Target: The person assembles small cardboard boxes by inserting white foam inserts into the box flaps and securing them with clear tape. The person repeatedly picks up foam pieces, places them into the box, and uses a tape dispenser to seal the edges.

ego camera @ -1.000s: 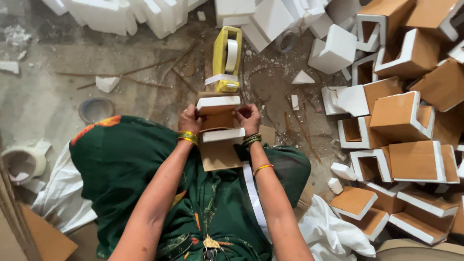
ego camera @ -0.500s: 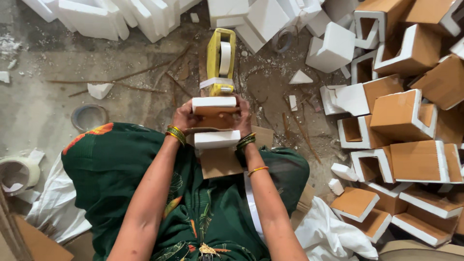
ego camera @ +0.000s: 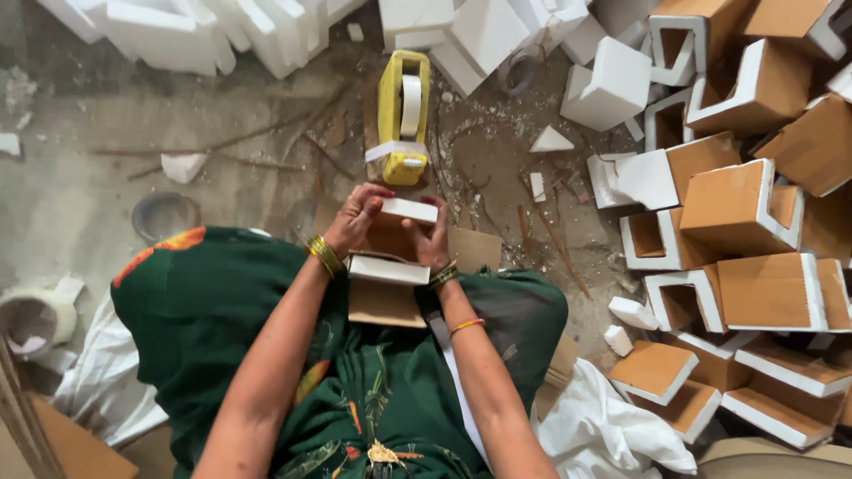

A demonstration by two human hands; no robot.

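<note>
Holding a foam-and-cardboard corner piece at mid-frame over the lap, the left hand and right hand each close a grip on its upper white foam strip, fingers curled on the strip's ends; since half a second ago the strip has tipped and dropped slightly nearer the body, so it seems to be getting pressed onto the brown card. Just beyond on the littered floor lies a yellow tape dispenser, nothing between; finished corner pieces crowd the right, loose white foam blocks line the top.
</note>
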